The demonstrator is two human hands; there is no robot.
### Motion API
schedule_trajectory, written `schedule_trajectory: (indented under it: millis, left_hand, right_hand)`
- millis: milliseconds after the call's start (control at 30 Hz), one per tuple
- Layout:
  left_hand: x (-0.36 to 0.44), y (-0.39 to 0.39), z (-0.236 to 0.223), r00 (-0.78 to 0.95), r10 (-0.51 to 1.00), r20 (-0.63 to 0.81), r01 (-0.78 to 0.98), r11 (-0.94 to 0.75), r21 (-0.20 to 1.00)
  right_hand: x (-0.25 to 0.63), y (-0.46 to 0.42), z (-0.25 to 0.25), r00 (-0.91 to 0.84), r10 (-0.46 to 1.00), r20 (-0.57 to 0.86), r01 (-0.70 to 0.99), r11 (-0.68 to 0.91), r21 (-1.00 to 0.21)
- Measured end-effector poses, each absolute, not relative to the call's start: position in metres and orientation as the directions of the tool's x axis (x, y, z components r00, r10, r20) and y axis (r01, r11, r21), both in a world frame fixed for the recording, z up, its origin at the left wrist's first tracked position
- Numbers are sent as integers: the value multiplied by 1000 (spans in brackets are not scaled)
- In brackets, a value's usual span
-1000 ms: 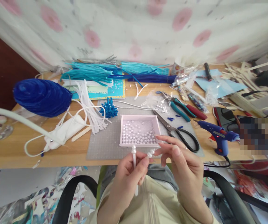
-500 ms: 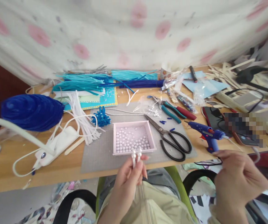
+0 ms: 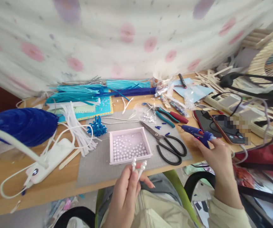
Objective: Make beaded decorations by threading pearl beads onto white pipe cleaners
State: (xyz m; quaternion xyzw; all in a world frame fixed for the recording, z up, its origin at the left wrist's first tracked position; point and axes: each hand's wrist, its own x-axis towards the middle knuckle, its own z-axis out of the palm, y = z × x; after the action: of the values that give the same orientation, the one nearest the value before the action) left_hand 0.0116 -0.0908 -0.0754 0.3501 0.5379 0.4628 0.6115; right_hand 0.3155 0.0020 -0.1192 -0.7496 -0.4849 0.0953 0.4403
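Observation:
Between the thumb and fingers of my left hand (image 3: 126,190) are two white fuzzy stems (image 3: 141,170) with pearl beads at their tips, in front of the pale pink bead box (image 3: 111,148). My right hand (image 3: 219,158) is closed around the handle of a blue hot glue gun (image 3: 193,130), which lies at the table's right with its nozzle pointing left; some fingers are hidden behind it. White pearl beads (image 3: 131,153) cover much of the box floor. Black-handled scissors (image 3: 172,147) lie between the box and the glue gun.
Pliers (image 3: 166,117), a pearl string (image 3: 122,121) and a blue tinsel-like cluster (image 3: 97,126) lie behind the box. White pipe cleaners (image 3: 77,126), a white lamp base (image 3: 51,164) and a blue roll (image 3: 23,126) stand left. Phones (image 3: 229,129) and a power strip (image 3: 257,122) are right.
My right hand has moved left and forward onto the glue gun's handle and closed on it. The two beaded stems in my left hand have spread further apart. The view has shifted right.

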Motion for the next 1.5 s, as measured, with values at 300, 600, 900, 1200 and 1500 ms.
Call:
schedule_trajectory:
  millis: [300,600,900,1200,1500]
  left_hand:
    - [13,-94,-68,-22,961,-277,-223,265,938]
    - [10,-102,-66,-157,980,-125,-37,121,992]
    - [-6,-101,-66,-163,909,383,382,-300,874]
    - [-7,-99,-61,-117,889,442,425,-357,832]
    - [-12,-99,-66,-10,850,527,499,-453,739]
  right_hand:
    - [282,-32,-74,730,683,18,218,-208,-954]
    - [228,-78,-61,4,986,166,-193,164,-967]
    - [221,-85,-77,-166,954,248,61,261,-963]
    - [231,-98,-103,-36,964,263,166,266,-950]
    - [233,-97,-104,-3,974,228,155,226,-962]
